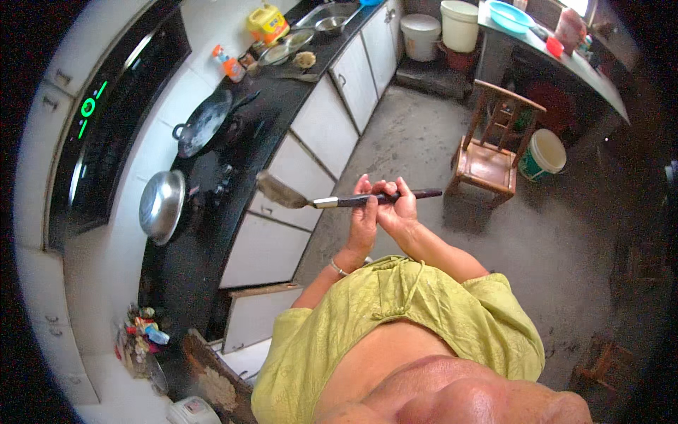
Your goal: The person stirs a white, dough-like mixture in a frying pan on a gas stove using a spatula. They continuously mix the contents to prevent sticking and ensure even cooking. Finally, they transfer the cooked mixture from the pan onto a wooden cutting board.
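In front of my body I hold a wok spatula (pixel 339 202) level, with a dull metal blade at its left end and a long dark handle. My left hand (pixel 363 220) grips the handle near its middle, thumb against it; a bracelet circles that wrist. Right beside it, my right hand (pixel 397 209) is closed around the handle, its fingers bent, and the handle's end sticks out to the right. The spatula's blade points toward the black counter (pixel 201 265) without touching it. Parts of my fingers are hidden behind the handle.
On the counter are a black wok (pixel 205 124) and a shiny metal bowl (pixel 162 207). Farther back stand a spray bottle (pixel 229 65), a yellow jug (pixel 267 25) and a sink (pixel 326 14). A wooden chair (pixel 487 162), a bucket (pixel 545 152) and more tubs stand to the right and far side.
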Motion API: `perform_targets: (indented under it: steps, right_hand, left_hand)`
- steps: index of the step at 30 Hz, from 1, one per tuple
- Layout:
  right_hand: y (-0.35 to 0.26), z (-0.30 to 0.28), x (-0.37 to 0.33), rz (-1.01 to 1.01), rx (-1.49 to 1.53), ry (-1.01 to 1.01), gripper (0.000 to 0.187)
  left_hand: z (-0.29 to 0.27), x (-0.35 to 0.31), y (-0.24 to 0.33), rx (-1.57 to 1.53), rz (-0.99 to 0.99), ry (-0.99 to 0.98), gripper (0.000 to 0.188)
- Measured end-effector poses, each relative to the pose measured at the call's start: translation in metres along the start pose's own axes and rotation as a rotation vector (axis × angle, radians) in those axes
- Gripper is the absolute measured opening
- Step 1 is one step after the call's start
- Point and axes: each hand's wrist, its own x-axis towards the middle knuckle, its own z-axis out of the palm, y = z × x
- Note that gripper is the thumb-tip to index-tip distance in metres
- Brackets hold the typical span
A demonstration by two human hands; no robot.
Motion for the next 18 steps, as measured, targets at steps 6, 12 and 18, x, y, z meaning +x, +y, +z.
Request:
perform_targets:
  steps: [6,12,18]
  right_hand:
    - [-0.058,0.015,0.05,-0.046,0.023,-0.052,0.038]
    - [-0.108,0.059,0.143,-0.128,-0.27,-0.156,0.031]
    - [-0.148,0.126,0.233,-0.06,-0.561,-0.09,0.035]
  left_hand:
    - [0.02,0.084,-0.037,-0.025,-0.001,-0.103,0.03]
    - [0.021,0.214,-0.06,-0.198,-0.144,-0.212,0.025]
    - [0.008,0.355,-0.081,-0.332,-0.279,-0.256,0.022]
